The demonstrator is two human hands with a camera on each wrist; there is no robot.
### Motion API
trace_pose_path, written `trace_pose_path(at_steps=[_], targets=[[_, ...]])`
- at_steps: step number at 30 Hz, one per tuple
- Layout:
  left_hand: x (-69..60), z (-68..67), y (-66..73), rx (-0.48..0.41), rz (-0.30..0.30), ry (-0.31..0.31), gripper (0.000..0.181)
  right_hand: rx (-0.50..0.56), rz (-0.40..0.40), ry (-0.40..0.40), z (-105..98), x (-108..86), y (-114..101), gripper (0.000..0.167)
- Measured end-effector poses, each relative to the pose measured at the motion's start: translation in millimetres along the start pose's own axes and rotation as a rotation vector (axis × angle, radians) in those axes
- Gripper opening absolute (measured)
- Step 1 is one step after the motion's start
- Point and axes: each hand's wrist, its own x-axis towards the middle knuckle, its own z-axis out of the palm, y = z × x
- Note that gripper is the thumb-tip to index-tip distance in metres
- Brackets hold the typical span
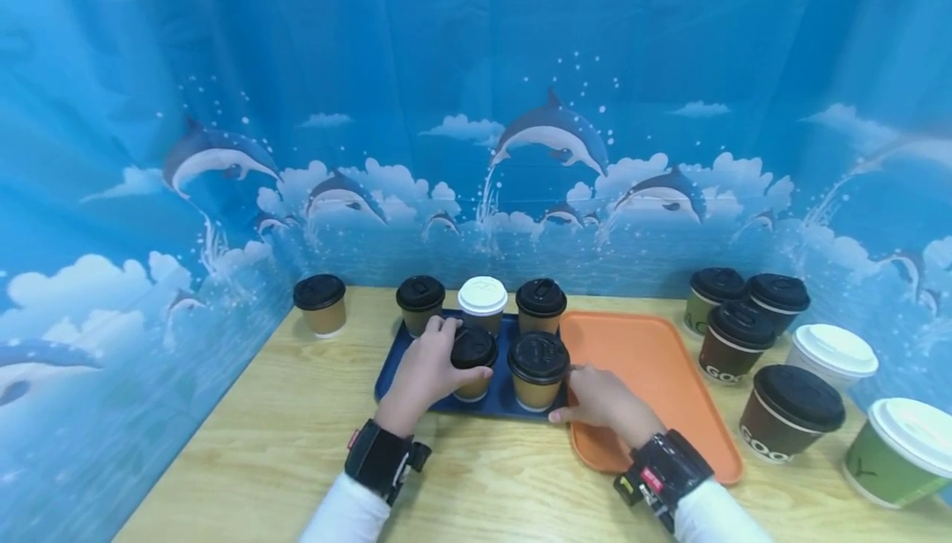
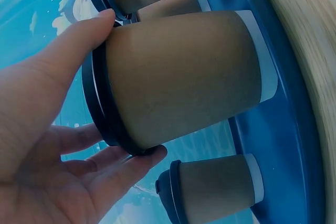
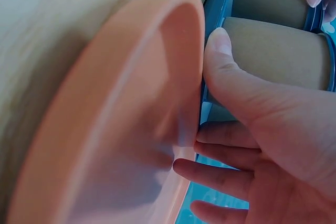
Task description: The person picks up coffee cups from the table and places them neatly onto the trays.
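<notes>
My left hand grips a brown paper coffee cup by its black lid, thumb on one side and fingers on the other. The cup is upright on the front of a blue tray. To its right stands another black-lidded brown cup. Beside that cup is my right hand, its fingers fairly straight at the border of the blue tray and an orange tray. In the right wrist view its thumb lies close to the cup; whether they touch I cannot tell.
Along the blue tray's back stand a white-lidded cup and two black-lidded ones. A lone black-lidded cup stands at the far left. Several larger brown and green cups crowd the right side. A dolphin-print curtain closes the back.
</notes>
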Motion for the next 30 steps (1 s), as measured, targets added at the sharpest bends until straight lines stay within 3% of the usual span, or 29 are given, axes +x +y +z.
trace_pose_path(at_steps=[20,27,30], targets=[[-2.5,1.8,2.2,0.054,0.035,0.014,0.095,0.017,0.017,-0.001,2.6,-0.6,1.2,0.072],[-2.5,-1.2,3.5,-0.003,0.01,-0.004,0.102,0.016,-0.002,0.015,0.7,-1.9,0.1,0.071],[-2.1,-5.2,1.9,-0.037,0.019,0.016,0.098,0.011,-0.019,0.03,-0.3,-2.8,-0.2,0.069]])
